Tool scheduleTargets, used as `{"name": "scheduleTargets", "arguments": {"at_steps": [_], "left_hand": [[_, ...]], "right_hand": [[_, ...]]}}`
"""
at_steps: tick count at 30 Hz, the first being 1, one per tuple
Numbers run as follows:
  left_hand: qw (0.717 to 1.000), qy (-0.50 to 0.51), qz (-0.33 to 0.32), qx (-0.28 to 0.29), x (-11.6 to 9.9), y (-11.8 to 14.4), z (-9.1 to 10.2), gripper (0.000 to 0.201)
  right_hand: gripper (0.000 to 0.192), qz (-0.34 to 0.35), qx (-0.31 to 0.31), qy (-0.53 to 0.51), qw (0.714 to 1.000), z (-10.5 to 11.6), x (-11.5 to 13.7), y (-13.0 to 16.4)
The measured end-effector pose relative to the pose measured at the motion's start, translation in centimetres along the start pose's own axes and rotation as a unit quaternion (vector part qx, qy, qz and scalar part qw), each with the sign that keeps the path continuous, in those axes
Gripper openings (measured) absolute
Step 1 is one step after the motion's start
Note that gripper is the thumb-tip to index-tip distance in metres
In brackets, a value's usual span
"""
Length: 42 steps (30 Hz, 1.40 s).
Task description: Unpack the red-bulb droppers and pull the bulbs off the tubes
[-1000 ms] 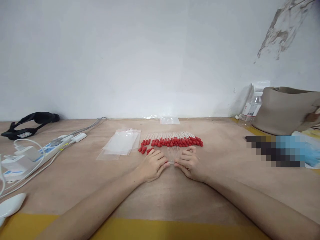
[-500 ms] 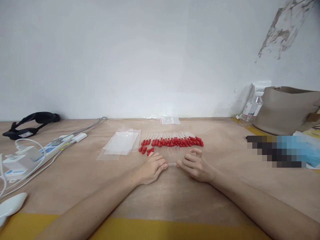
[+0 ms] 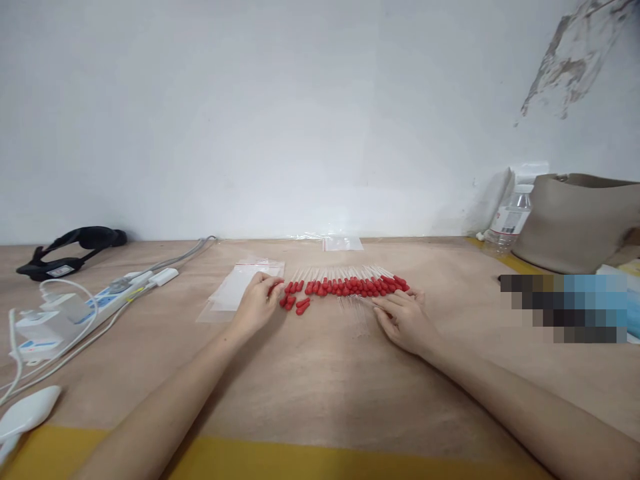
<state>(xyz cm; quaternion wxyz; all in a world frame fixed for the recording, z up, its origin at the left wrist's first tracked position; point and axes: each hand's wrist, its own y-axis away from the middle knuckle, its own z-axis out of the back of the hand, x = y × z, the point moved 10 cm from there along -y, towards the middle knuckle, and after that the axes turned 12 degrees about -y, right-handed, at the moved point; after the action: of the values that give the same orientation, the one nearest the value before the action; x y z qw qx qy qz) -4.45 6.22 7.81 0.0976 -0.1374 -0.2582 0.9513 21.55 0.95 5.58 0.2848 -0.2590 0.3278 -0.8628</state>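
Left hand rests, fingers loosely curled, at the left end of the droppers; right hand lies flat at their right end, seemingly gripping nothing.

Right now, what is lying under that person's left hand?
The left hand rests on the edge of a stack of clear plastic bags, beside the red-capped droppers. Whatever its palm covers is hidden.
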Motion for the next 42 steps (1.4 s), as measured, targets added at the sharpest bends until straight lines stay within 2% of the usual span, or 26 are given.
{"name": "scheduleTargets", "arguments": {"at_steps": [3, 6, 9, 15, 19, 22, 27, 34, 38, 42], "left_hand": [[0.997, -0.058, 0.052, 0.017, 2.9, -0.7, -0.9, 0.028], [0.99, -0.088, 0.081, 0.071, 4.3, -0.7, -2.7, 0.028], [0.986, -0.079, 0.093, 0.11, 4.4, -0.4, -3.8, 0.031], [0.987, -0.014, 0.097, 0.127, 3.6, 0.0, -3.9, 0.034], [0.989, -0.007, 0.096, 0.115, 3.8, 0.0, -3.6, 0.033], [0.992, -0.034, 0.084, 0.082, 3.7, -0.1, -2.8, 0.029], [0.998, -0.05, 0.017, 0.022, 1.4, -0.4, -1.5, 0.025], [0.987, -0.067, -0.135, 0.052, -4.8, -1.5, -3.4, 0.023], [0.984, -0.082, -0.153, 0.049, -6.7, -2.8, -4.5, 0.025], [0.986, -0.085, -0.131, 0.057, -7.3, -3.9, -5.7, 0.026]], "right_hand": [[0.023, -0.015, -0.007, 0.008, 1.0, -0.2, -0.3, 0.0], [0.023, -0.011, -0.005, 0.014, 1.0, -0.4, -0.3, 0.0], [0.023, -0.003, 0.008, 0.013, 1.0, -0.9, -0.2, 0.0], [0.022, 0.013, 0.042, 0.007, 0.999, -1.9, 0.6, 0.0], [0.022, 0.021, 0.049, -0.002, 0.999, -1.9, 1.0, 0.2], [0.021, 0.015, 0.067, -0.001, 0.998, -2.3, 1.0, 0.3], [0.024, 0.008, 0.111, 0.008, 0.994, -3.0, 1.0, 0.2], [0.039, 0.005, 0.151, -0.001, 0.989, -3.1, 1.6, 0.2], [0.041, 0.003, 0.147, -0.011, 0.989, -3.0, 1.5, 0.2], [0.04, -0.001, 0.138, -0.014, 0.99, -3.0, 1.4, 0.2]]}}
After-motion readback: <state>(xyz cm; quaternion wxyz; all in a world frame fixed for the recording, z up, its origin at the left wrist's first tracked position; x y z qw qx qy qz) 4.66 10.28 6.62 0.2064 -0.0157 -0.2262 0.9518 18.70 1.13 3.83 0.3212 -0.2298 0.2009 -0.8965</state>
